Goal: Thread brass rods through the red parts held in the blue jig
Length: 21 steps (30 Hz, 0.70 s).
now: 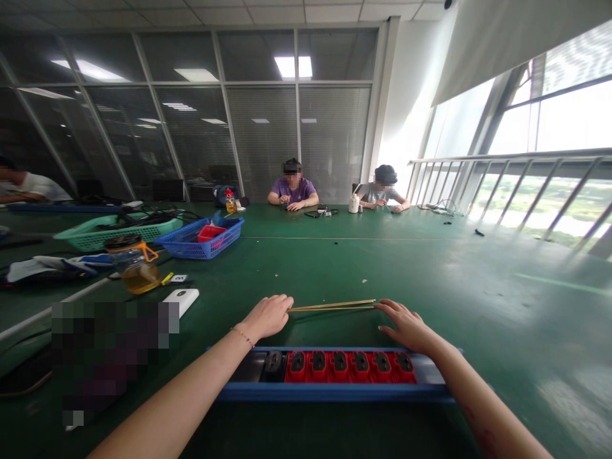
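Observation:
My left hand [270, 317] is closed on one end of a few thin wooden sticks [335, 306], which look like chopsticks and lie nearly level, pointing right. At their far end is my right hand [400, 323], its fingers stretched out and slightly apart. The fingertips are at the stick tips; whether they touch them I cannot tell. Below both hands, nearer to me, lies a long blue power strip [335, 391] with a row of red sockets and one black part at its left. My right forearm passes over its right end.
Left of me stand a blue basket [198, 249] holding a red box, a green basket [86, 240] with dark items, a jar of yellowish liquid [141, 278] and a white device [184, 299]. Two people sit across the green table [306, 268]; another is far left.

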Tool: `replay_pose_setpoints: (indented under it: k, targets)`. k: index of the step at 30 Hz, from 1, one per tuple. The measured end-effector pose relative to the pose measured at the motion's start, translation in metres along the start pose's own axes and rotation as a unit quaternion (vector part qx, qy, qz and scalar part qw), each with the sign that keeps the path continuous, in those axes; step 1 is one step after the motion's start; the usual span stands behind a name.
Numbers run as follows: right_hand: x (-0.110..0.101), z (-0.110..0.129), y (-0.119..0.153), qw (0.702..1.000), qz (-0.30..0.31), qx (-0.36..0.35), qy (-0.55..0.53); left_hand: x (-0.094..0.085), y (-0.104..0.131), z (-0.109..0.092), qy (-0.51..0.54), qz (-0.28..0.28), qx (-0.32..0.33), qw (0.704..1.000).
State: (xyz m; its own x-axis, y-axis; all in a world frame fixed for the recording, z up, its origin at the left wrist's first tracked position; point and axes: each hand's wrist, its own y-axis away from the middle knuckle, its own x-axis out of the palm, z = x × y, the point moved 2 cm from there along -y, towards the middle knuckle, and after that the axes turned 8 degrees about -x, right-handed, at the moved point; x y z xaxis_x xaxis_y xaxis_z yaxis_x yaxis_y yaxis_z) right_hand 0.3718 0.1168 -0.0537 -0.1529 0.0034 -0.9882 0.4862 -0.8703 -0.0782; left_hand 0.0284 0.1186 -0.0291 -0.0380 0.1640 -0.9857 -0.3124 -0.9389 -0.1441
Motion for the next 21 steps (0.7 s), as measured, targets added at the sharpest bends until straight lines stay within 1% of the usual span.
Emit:
replay_pose_setpoints:
  k: [3,8,11,14,18,20,21]
  targets:
    - [0.0,-0.001,0.0,1.0,-0.002,-0.005,0.004,-0.004,0.0,-0.002,0.01,0.002,-0.006,1.0]
    - [-0.001,0.0,0.001,1.0,-0.012,-0.009,0.011,-0.009,0.002,-0.006,0.011,-0.024,0.026,0.999]
    - [-0.007,0.007,0.001,0.999,-0.026,-0.025,0.013,-0.013,0.003,-0.009,0.027,-0.035,0.037,0.998]
    - [-0.017,0.015,0.0,0.998,-0.033,-0.045,-0.007,-0.019,0.005,-0.011,0.055,-0.044,0.038,0.997]
    - [-0.036,0.022,0.004,0.995,0.005,-0.068,-0.067,-0.037,0.011,-0.013,0.122,-0.039,0.037,0.991]
    - [-0.05,0.023,0.011,0.99,0.039,-0.077,-0.115,-0.051,0.018,-0.014,0.155,-0.021,0.029,0.987]
    - [-0.057,0.022,0.017,0.985,0.064,-0.078,-0.139,-0.059,0.023,-0.014,0.172,0.0,0.021,0.985]
